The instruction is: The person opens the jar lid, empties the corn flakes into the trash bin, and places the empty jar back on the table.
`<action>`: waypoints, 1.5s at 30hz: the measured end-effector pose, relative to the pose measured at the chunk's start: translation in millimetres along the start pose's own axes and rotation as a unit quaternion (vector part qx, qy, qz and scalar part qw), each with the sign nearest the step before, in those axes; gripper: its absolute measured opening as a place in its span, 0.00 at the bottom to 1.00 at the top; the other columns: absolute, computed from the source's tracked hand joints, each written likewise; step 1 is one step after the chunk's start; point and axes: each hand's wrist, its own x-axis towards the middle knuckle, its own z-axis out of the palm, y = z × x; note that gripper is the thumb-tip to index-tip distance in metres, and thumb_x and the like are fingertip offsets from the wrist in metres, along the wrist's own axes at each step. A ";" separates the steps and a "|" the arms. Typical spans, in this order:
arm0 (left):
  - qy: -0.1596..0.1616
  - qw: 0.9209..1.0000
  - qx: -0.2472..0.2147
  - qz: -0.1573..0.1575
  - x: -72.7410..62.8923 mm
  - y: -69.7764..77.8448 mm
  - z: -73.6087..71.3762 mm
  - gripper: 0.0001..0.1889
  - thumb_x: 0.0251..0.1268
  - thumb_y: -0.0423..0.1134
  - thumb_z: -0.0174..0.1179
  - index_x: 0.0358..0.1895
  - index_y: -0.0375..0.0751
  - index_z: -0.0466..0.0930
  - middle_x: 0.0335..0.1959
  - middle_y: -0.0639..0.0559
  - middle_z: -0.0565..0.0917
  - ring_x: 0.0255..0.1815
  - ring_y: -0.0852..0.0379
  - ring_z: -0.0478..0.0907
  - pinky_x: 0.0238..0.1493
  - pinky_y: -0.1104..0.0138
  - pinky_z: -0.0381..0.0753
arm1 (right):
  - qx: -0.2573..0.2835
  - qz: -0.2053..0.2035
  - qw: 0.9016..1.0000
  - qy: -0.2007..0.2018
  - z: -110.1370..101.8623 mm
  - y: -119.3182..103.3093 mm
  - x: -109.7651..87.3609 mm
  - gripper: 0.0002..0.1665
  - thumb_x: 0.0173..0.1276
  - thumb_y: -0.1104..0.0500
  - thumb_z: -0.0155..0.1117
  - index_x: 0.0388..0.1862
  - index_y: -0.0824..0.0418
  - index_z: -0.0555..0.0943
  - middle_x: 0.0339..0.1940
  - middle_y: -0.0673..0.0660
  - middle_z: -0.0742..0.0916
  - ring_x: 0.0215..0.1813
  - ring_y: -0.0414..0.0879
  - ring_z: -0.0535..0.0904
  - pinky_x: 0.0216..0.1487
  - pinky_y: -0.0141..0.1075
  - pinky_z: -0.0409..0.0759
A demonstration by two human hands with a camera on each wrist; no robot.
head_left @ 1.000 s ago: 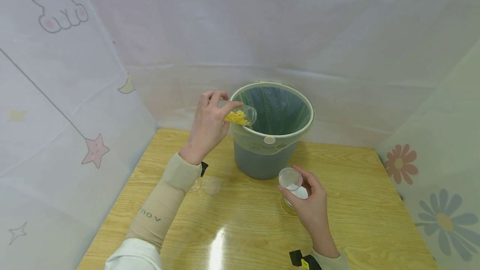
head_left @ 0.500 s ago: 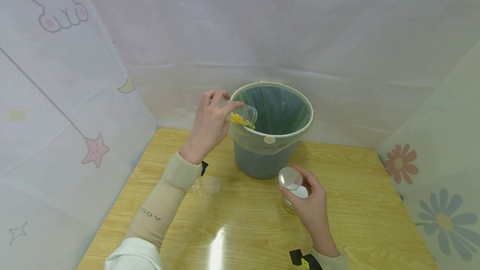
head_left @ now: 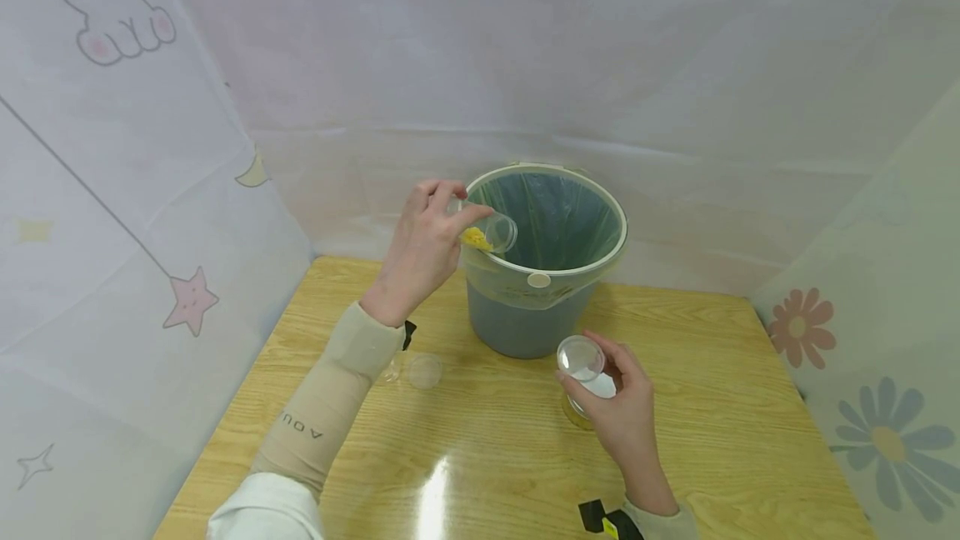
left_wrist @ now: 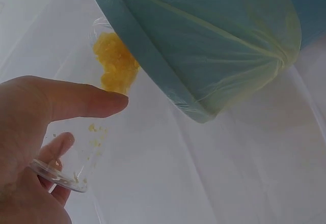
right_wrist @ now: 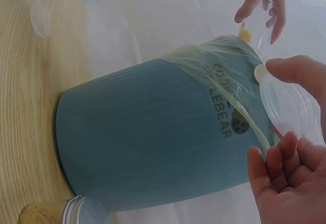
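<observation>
My left hand (head_left: 420, 252) grips a clear plastic jar (head_left: 501, 232) tipped on its side, its mouth over the near left rim of the trash bin (head_left: 517, 323). Soft yellow bits (left_wrist: 116, 63) lie along the jar's lower side toward the mouth, and a few crumbs cling near its base. In my right hand (head_left: 618, 407), a clear round lid (right_wrist: 288, 104) is pinched between thumb and fingers. Under that hand stands a jar (right_wrist: 43, 214) with a silvery rim and yellowish contents, partly hidden by the hand in the head view.
A thin plastic bag (head_left: 547, 215) lines the bin and folds out over its rim. On the wooden table (head_left: 480, 457), a clear round lid (head_left: 425, 371) lies near the left forearm beside another clear piece (head_left: 392, 369). Printed cloth walls (head_left: 525, 65) surround the table.
The left hand and tipped jar have shifted slightly right over the bin rim. Less yellow stuff shows in the jar than a second ago. My right hand has stayed still.
</observation>
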 end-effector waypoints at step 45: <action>-0.007 1.000 0.023 0.015 1.0 4.1 -0.2 0.23 0.51 0.18 0.51 0.51 0.41 0.75 0.51 0.41 0.77 0.56 0.39 0.67 0.55 0.54 0.71 | 0.006 0.014 1.000 -0.001 1.0 1.9 -1.3 0.37 0.49 0.72 0.83 0.60 0.63 0.82 0.48 0.56 0.84 0.50 0.45 0.78 0.53 0.26 0.75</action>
